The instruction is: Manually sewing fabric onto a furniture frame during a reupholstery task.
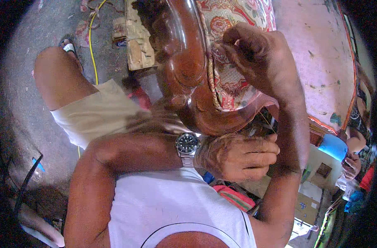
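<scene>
A curved, glossy brown wooden furniture frame stands in front of me, around an upholstered panel in red, cream and gold patterned fabric. Twisted cord trim runs along the seam between wood and fabric. My right hand is over the fabric, its fingers curled in a pinch close to the trim. What it pinches is too small to tell. Closer to my body, my left hand, below a metal wristwatch, is closed beside the lower curve of the frame. Its palm is hidden. Thin strands show just above it.
A pale, rough wooden piece lies left of the frame. Farther left, a yellow cable crosses the grey floor. On the right are a large pinkish panel, a cardboard box and another person's hand.
</scene>
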### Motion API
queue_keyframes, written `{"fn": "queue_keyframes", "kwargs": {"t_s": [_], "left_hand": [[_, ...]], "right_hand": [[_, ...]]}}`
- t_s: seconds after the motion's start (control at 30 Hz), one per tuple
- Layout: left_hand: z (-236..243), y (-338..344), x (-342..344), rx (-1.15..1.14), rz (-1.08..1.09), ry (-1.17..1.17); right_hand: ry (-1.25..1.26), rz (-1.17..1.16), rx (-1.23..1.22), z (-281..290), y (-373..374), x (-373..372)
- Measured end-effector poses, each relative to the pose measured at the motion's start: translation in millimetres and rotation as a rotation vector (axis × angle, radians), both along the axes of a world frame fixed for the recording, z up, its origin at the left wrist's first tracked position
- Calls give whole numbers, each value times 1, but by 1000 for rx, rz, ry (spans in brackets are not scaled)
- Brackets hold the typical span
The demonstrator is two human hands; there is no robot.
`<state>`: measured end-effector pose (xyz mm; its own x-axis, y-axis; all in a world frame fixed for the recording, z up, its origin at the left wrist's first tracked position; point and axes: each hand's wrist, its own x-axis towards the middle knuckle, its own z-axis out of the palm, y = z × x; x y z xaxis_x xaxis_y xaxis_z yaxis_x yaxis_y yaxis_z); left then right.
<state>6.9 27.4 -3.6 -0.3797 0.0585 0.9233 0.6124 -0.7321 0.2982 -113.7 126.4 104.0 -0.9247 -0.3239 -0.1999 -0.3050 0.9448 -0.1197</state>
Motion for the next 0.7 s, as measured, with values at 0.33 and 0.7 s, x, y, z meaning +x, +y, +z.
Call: {"fn": "queue_keyframes", "kwargs": {"t_s": [0.33, 0.7], "left_hand": [[5, 7, 4, 111, 85, -123], [4, 9, 9, 87, 70, -153]], "right_hand": [[-33, 45, 120, 5, -8, -4], [-270, -103, 123, 7, -16, -22]]}}
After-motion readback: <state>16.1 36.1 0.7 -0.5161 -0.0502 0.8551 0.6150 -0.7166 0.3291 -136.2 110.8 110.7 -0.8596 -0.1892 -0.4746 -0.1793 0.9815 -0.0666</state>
